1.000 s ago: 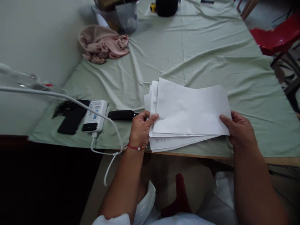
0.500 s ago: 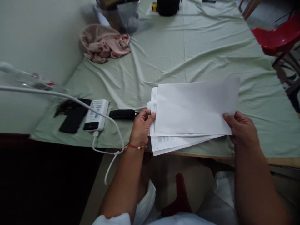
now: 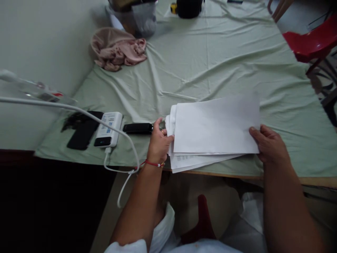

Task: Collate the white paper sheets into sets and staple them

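Observation:
A stack of white paper sheets (image 3: 216, 126) is held between my two hands near the table's front edge. My left hand (image 3: 159, 142) grips its left side, thumb on top and the other fingers partly hidden beneath. At the lower right corner, my right hand (image 3: 270, 144) pinches the sheets with its thumb above. The top sheet shows a blank face. Printed sheets (image 3: 186, 162) stick out at an angle below the front edge of the stack, and more page edges show at the left. A black stapler-like object (image 3: 137, 128) lies just left of my left hand.
A white power bank (image 3: 108, 130) with a white cable (image 3: 133, 147) lies beside a black phone (image 3: 83, 133) on the green tablecloth (image 3: 223, 66). Further back are a pink cloth (image 3: 119, 51), a plastic tub (image 3: 143, 19) and a black container (image 3: 189, 7). A red chair (image 3: 313, 42) stands at right.
The top sheets have shifted slightly left and toward me, and their right end has drawn in. My left index finger has lifted away from the paper's edge.

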{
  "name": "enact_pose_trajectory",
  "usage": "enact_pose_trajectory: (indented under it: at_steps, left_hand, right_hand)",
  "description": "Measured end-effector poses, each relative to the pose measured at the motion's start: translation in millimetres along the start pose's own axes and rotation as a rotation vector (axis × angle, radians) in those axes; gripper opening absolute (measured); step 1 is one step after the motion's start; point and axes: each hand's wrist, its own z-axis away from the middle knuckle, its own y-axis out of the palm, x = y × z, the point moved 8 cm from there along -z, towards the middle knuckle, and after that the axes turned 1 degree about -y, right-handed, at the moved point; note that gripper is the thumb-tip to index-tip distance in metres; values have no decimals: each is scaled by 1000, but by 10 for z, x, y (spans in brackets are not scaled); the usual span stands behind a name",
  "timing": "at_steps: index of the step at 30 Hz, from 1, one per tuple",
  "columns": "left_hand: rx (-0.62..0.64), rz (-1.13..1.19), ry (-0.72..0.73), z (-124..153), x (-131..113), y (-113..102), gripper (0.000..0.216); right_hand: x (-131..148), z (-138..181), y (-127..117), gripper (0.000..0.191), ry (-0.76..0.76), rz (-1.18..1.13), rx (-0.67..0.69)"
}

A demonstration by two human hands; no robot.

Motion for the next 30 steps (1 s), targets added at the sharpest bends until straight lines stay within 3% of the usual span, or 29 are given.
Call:
enact_pose_trajectory:
  at_steps: [3,7,10,16,20,24,30]
  left_hand:
    - [-15,-5,-16,-3,22,-5,110]
    - [63,-49,-5,-9,31,70,71]
    - [54,-64,15,-30,18,64,46]
    - [58,-127,-5,-62,21,66,76]
    - [167,-59,42,-43,-44,167,69]
    - [286,7,213,6,-271,258,65]
    - [240,-12,378,47,-602,275,53]
  right_hand:
    - [43,13,10,58,-9,-14,0]
    - [84,35,16,62,6,-25,-16]
    - [88,50,32,61,21,-7,-3]
    - [83,71,64,59,39,-18,44]
    - [96,69,72,58,36,-13,91]
    - [108,29,50,67,37,-87,91]
    - [217,0,63,62,-73,-179,73]
